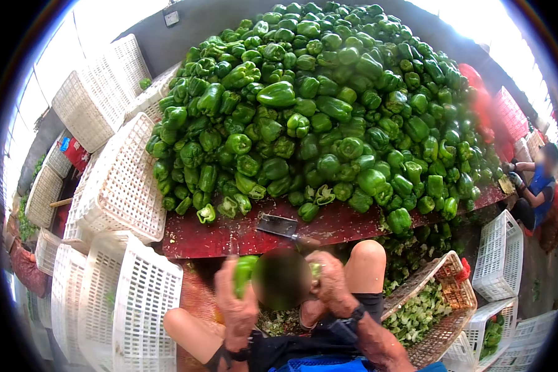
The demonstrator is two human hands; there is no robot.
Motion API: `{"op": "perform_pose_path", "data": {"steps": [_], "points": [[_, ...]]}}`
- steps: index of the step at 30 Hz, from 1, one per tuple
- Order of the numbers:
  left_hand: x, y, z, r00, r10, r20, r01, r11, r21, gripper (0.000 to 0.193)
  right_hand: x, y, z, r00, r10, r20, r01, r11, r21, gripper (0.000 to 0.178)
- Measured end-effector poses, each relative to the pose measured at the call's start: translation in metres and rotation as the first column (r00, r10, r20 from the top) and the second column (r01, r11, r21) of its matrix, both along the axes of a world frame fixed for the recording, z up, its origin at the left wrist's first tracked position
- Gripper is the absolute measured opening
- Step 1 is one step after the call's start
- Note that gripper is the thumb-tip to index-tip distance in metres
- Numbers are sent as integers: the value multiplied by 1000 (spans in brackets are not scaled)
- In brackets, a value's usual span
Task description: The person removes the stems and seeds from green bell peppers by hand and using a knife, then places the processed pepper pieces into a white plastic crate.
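Observation:
My left hand [237, 304] is closed around a green bell pepper [245, 273], held up above my lap. My right hand [333, 282] is closed too, with a small pale green piece [316, 270] at its fingertips, perhaps a bit of pepper. A dark blurred patch between the hands hides part of what they work on. On the red tabletop [229, 239] in front of me lies a broad-bladed knife [276, 224], its handle toward my right hand. Cut pepper pieces [206, 214] lie near the table's front edge, below a large heap of green bell peppers [316, 111].
White plastic crates [121, 186] are stacked at the left. By my right knee, a brown basket [462, 310] holds pale green pepper scraps [418, 313]. More white crates [499, 254] stand at the right, where another person [542, 192] sits near the heap.

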State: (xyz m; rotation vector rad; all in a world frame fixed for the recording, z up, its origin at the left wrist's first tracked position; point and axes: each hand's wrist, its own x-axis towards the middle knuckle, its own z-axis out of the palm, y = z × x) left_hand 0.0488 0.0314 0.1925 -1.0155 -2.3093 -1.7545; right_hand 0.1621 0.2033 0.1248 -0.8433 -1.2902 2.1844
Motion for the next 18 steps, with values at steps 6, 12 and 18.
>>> {"op": "perform_pose_path", "data": {"steps": [6,12,18], "points": [[-94,-146,58,574,514,-638,-730,673,-115,40,124,95,26,914,-349,208,253,889,382,18],[-158,-313,100,462,461,-757,-886,269,-377,33,254,166,22,552,-684,477,-419,267,868,11],[-137,-250,38,730,575,-370,-670,708,-222,39,85,160,50,833,-468,295,-22,505,863,12]]}}
